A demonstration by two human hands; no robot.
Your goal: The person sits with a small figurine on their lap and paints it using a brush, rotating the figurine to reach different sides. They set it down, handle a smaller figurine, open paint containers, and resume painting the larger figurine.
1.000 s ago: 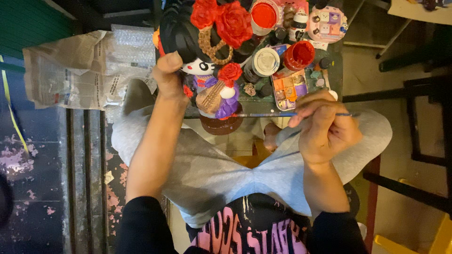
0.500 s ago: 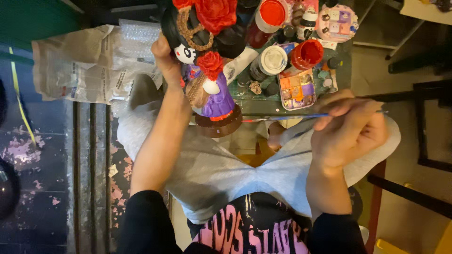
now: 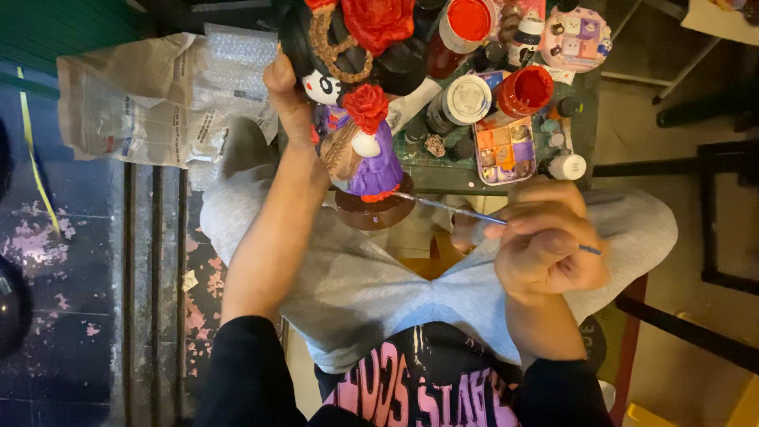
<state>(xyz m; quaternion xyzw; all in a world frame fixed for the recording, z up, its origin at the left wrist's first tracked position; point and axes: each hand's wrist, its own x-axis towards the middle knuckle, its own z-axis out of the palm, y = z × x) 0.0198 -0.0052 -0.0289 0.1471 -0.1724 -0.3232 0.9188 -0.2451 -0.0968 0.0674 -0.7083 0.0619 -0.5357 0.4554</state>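
a painted figurine [image 3: 360, 119] is held tilted over the near edge of a small table [image 3: 443, 175], its brown round base [image 3: 378, 209] hanging off that edge above the lap. the figurine has a purple dress, a white face, black hair and red roses on the head and chest. the left hand [image 3: 291, 99] is wrapped against the figurine's left side by the head, thumb up along the hair; the other fingers are hidden behind it, so how they lie cannot be told.

a thin brush [image 3: 474, 213] is pinched in the right hand [image 3: 545, 245], fingers curled tight together around the handle, thumb pressed on top. the brush tip is laid against the lower hem of the purple dress, just above the base. the hand is held over the right knee, clear of the table.

on the table, behind the figurine, a paint palette [image 3: 503, 150] with small colour wells is set near the near edge. beside it are an open red jar [image 3: 526, 91], a white-lidded jar [image 3: 465, 99] and a small white bottle [image 3: 566, 166]. another red jar [image 3: 466, 22] stands toward the far edge. newspaper [image 3: 150, 103] is spread on the floor by the table's left side.
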